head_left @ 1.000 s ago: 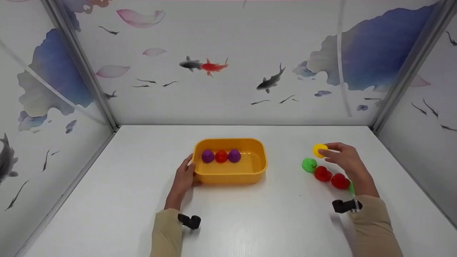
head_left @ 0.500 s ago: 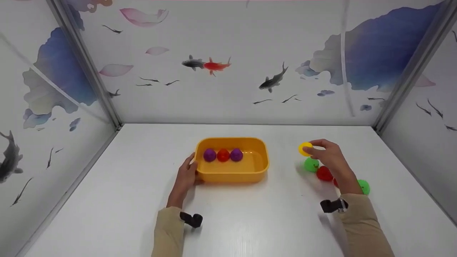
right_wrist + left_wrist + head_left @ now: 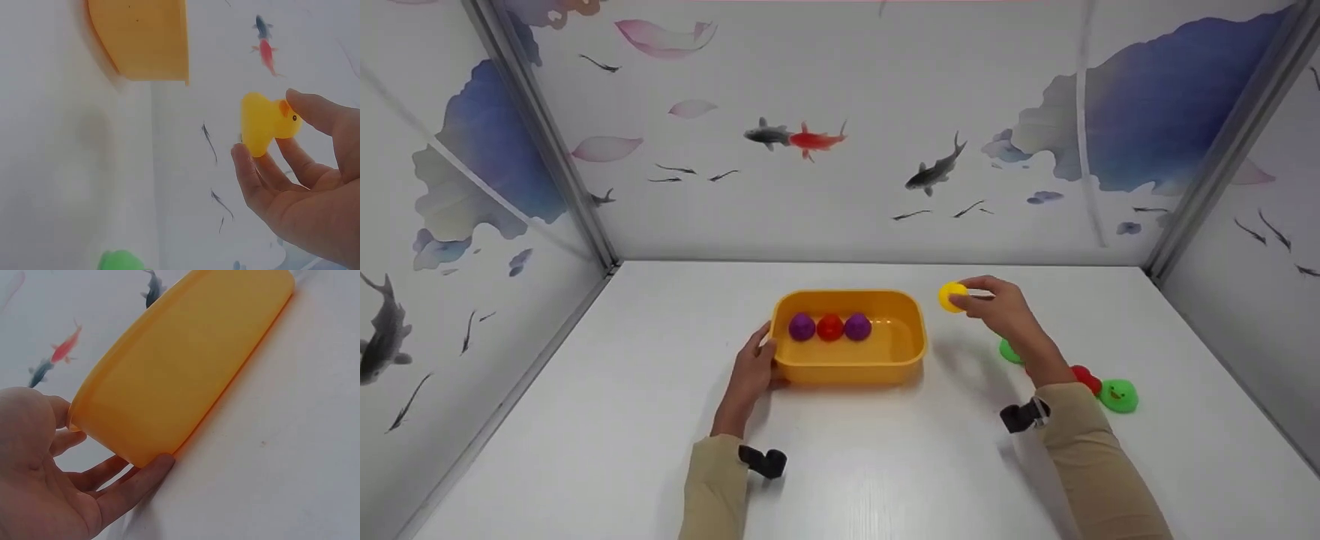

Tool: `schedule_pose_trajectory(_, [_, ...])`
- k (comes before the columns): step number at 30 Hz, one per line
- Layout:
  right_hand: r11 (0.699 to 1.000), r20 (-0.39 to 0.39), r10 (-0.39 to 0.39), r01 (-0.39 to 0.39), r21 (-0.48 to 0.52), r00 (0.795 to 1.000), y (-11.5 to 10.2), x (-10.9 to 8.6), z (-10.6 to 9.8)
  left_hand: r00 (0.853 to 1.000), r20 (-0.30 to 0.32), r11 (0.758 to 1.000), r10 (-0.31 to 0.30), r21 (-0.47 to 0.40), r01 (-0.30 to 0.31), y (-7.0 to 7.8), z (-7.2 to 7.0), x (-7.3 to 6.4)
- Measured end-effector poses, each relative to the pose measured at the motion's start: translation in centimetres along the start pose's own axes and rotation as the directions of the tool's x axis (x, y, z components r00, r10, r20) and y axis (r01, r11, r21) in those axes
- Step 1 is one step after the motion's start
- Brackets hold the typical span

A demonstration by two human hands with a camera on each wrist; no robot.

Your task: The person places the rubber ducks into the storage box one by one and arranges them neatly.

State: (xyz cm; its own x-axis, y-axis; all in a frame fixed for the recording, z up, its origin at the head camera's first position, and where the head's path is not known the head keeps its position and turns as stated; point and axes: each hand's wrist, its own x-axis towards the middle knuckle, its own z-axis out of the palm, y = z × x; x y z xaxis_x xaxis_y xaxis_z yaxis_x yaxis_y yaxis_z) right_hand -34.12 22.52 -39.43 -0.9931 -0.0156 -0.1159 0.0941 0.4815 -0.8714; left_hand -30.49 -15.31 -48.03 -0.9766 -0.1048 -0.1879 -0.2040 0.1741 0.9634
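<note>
My right hand [image 3: 997, 304] pinches a yellow rubber duck [image 3: 259, 124] between thumb and fingers, raised above the table just right of a yellow-orange plastic basin [image 3: 847, 373]. The duck's orange beak and one eye show in the right wrist view. At the basin's left end my left hand [image 3: 750, 375] holds on, with the thumb by the rim and fingertips [image 3: 164, 462] along the lower wall. Inside the basin sit a purple rounded toy [image 3: 802, 326], a red one [image 3: 830, 327] and a second purple one [image 3: 858, 326] in a row.
A green rubber duck [image 3: 1120, 395] lies on the white table [image 3: 885, 450] at the right. Beside it is a red toy [image 3: 1085, 377], and another green toy [image 3: 1011, 351] is partly covered by the right arm. Patterned panels [image 3: 840, 210] wall in the back and both sides.
My right hand has carried the yellow duck leftward, from above the row of toys to near the basin's right side. The left hand and basin stay in place.
</note>
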Motion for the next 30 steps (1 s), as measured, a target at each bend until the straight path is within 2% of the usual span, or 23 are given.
schedule_pose_trajectory(5, [0.999, 0.04, -0.034, 0.035, -0.014, 0.999, -1.2, 1.1, 1.7, 1.0, -0.003, 1.0, -0.006, -0.017, 0.005, -0.1, 0.0, 0.1])
schedule_pose_trajectory(10, [0.998, 0.086, -0.029, 0.033, -0.052, 0.996, -1.9, 1.8, 3.3, 1.0, -0.004, 1.0, -0.005, -0.014, 0.005, -0.1, 0.0, 0.2])
schedule_pose_trajectory(23, [0.998, 0.14, -0.01, 0.019, -0.066, 0.99, -1.4, 3.8, 6.8, 1.0, -0.001, 1.0, 0.017, 0.001, -0.017, -0.3, -0.2, 0.0])
schedule_pose_trajectory(30, [0.996, 0.131, 0.002, 0.011, -0.093, 0.991, -1.2, 4.1, 8.2, 1.0, 0.006, 1.0, 0.009, -0.006, -0.009, -0.3, -0.3, 0.0])
